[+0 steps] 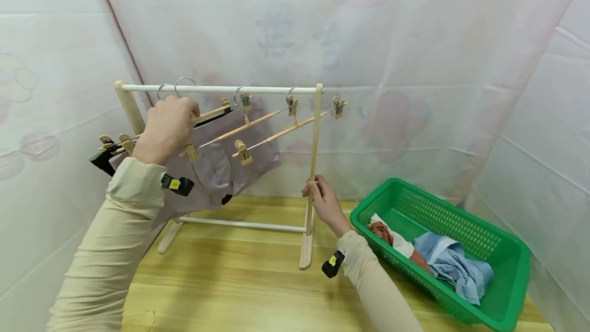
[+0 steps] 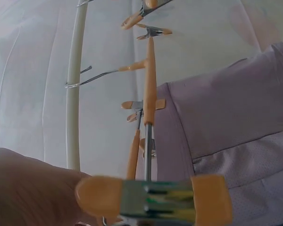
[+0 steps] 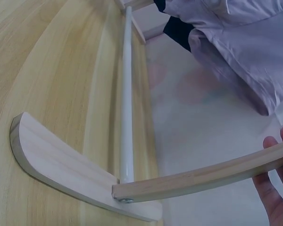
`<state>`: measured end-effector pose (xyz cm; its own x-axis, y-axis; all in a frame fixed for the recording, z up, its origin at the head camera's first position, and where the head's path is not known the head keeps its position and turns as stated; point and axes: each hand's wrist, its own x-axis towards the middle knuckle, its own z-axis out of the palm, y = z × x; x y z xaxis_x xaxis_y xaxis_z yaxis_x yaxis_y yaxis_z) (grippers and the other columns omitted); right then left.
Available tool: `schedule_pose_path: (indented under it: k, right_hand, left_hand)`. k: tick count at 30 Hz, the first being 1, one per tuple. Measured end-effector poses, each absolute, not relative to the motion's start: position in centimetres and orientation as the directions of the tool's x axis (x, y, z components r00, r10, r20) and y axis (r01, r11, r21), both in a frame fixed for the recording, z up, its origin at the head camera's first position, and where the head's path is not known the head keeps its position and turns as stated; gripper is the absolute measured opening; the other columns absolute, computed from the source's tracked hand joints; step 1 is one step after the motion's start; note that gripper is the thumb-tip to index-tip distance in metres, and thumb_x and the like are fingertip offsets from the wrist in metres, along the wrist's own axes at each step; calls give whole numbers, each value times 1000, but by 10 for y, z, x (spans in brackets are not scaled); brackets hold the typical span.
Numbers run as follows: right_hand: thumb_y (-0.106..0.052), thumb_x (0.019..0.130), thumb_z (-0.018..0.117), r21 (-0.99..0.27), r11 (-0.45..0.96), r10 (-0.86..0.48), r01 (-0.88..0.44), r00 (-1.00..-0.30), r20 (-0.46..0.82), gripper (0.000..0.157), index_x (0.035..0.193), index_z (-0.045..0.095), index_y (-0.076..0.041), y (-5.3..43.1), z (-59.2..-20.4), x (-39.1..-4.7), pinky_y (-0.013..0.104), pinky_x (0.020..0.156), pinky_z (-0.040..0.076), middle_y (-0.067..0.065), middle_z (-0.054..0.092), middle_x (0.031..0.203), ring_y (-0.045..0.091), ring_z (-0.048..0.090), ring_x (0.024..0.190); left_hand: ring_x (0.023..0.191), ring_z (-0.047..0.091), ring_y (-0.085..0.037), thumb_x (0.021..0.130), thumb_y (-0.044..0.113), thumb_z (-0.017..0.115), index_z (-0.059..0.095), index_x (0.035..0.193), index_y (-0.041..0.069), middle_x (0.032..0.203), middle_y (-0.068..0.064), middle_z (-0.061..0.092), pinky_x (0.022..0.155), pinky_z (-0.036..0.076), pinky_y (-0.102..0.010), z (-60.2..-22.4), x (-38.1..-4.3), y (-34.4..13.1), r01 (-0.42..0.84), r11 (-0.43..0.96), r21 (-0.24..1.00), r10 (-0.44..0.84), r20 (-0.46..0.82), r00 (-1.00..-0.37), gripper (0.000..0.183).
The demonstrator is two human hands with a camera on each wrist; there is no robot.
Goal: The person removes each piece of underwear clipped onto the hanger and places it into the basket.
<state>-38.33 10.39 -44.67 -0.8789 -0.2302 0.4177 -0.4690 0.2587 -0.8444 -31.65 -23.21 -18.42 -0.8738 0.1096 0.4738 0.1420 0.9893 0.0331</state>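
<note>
My left hand (image 1: 168,124) is raised at the left part of the wooden rack, its fingers curled at a clip hanger just below the rail; the fingertips are mostly hidden. Lavender shorts (image 1: 249,155) hang from clips there, with a dark garment (image 1: 102,162) behind them. Two bare clip hangers, one a wooden hanger (image 1: 295,127), slant across to the right. In the left wrist view a wooden clip (image 2: 99,195) sits close in front of the hand. My right hand (image 1: 324,201) holds the right post (image 3: 203,176) of the rack between thumb and fingers.
A green basket (image 1: 401,256) stands on the wooden table (image 1: 221,291) to the right, holding a blue cloth (image 1: 456,265) and a rust-and-white cloth (image 1: 392,234). The white rail (image 1: 272,89) tops the rack, and a lower bar (image 1: 244,225) joins its feet. Printed curtains hang behind.
</note>
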Motion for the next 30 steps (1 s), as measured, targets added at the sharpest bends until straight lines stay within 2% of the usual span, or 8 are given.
schedule_pose_path:
  k: [5, 12, 16, 19, 23, 25, 30]
  right_hand:
    - [-45, 109, 37, -847, 256, -236, -466, -880, 413, 35, 124, 56, -20, 100, -447, -383, 45, 92, 55, 6, 70, 105, 22, 70, 100]
    - [-45, 109, 37, -844, 249, -255, -475, -873, 416, 34, 124, 56, -21, 96, -446, -383, 36, 85, 53, 5, 70, 105, 21, 69, 100]
    - [-41, 110, 37, -846, 246, -258, -474, -873, 414, 33, 124, 56, -18, 94, -440, -379, 38, 86, 53, 10, 71, 106, 24, 70, 101]
    - [-34, 111, 37, -856, 231, -262, -463, -877, 403, 32, 125, 55, -11, 93, -433, -372, 48, 93, 53, 19, 70, 108, 33, 69, 103]
    - [-31, 112, 37, -864, 213, -271, -456, -878, 396, 34, 126, 54, -6, 93, -434, -373, 57, 98, 51, 24, 68, 111, 40, 67, 107]
    - [-33, 111, 37, -868, 215, -268, -447, -882, 388, 34, 127, 54, -8, 94, -440, -378, 56, 96, 51, 22, 68, 112, 38, 67, 108]
    - [-38, 110, 38, -865, 229, -244, -446, -887, 392, 31, 125, 56, -18, 99, -448, -385, 47, 86, 54, 13, 70, 109, 29, 69, 105]
  left_hand:
    - [89, 66, -52, 91, -3, 52, 74, 111, 0, 106, -31, 71, 67, 52, -63, -186, -312, -240, 167, 986, 24, 133, 497, -857, 29]
    - [85, 67, -47, 89, -5, 48, 74, 106, 0, 100, -27, 73, 64, 51, -62, -194, -298, -255, 190, 982, -4, 164, 525, -835, 31]
    - [83, 66, -48, 91, -4, 55, 72, 109, -1, 101, -28, 73, 65, 52, -62, -198, -289, -261, 182, 983, -19, 168, 486, -858, 26]
    - [76, 65, -45, 91, -3, 60, 72, 107, 0, 95, -27, 72, 60, 52, -62, -203, -283, -264, 180, 983, -26, 171, 471, -865, 21]
    - [66, 53, -33, 94, -3, 58, 69, 92, 5, 77, -17, 62, 50, 44, -50, -212, -274, -268, 170, 984, -46, 172, 474, -864, 14]
    - [64, 53, -31, 94, -3, 58, 69, 92, 6, 77, -16, 63, 50, 44, -48, -218, -269, -269, 176, 983, -54, 180, 486, -855, 14]
    - [64, 59, -34, 95, -1, 60, 72, 97, 8, 86, -17, 71, 49, 46, -52, -236, -257, -272, 190, 981, -44, 184, 530, -828, 15]
